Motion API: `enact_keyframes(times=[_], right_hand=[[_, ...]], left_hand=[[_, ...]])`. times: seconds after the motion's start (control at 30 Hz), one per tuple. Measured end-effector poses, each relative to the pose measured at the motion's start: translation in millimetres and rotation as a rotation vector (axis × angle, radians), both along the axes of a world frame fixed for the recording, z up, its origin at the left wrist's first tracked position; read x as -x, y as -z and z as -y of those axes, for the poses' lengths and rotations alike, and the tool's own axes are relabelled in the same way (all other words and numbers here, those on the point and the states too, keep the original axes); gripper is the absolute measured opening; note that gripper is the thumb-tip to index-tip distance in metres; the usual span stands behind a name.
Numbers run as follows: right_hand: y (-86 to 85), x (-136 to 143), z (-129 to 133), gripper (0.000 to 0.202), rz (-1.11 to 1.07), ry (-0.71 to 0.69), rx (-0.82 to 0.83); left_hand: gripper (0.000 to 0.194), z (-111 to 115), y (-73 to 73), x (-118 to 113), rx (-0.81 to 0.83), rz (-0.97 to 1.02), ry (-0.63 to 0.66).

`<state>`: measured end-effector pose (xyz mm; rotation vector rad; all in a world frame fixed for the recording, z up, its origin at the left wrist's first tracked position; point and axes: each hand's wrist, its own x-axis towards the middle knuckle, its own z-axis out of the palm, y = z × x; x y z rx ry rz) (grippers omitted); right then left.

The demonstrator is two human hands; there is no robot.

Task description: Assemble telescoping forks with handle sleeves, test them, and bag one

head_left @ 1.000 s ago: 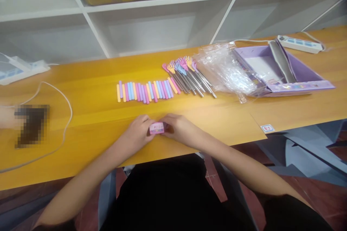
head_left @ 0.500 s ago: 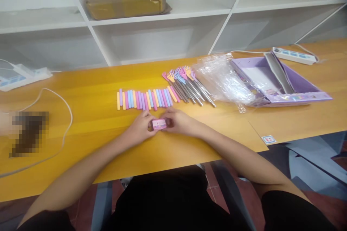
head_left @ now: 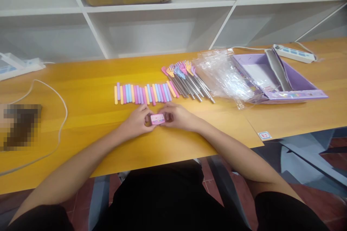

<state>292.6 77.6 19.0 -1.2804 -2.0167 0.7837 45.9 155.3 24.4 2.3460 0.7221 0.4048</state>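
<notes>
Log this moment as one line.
left hand: holds small pink box | right hand: holds same box | pastel sticks: side by side | claw-ended rods: heaped alongside | purple tray: upright

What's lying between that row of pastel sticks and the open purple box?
The head view shows metal rods with colourful claw-shaped ends beside the pastel sticks, then crumpled clear plastic against the purple box.

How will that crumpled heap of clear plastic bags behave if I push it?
The bags look thin and creased, so they would probably crumple rather than move as a block. Glossy and loosely heaped, they may slip apart. Against the open purple box, they might snag.
</notes>
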Motion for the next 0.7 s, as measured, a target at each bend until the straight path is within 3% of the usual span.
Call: enact_keyframes(times=[0.37,0.7], right_hand=[[-1.2,-7,-2,0.037,-0.074,0.010,0.030],[3.9,-9,-3,0.050,-0.072,-0.002,0.057]], left_hand=[[0.029,-3,-7.4,3,0.110,0.050,-0.018],[0.053,-13,-8.8,7,0.182,-0.018,-0.002]])
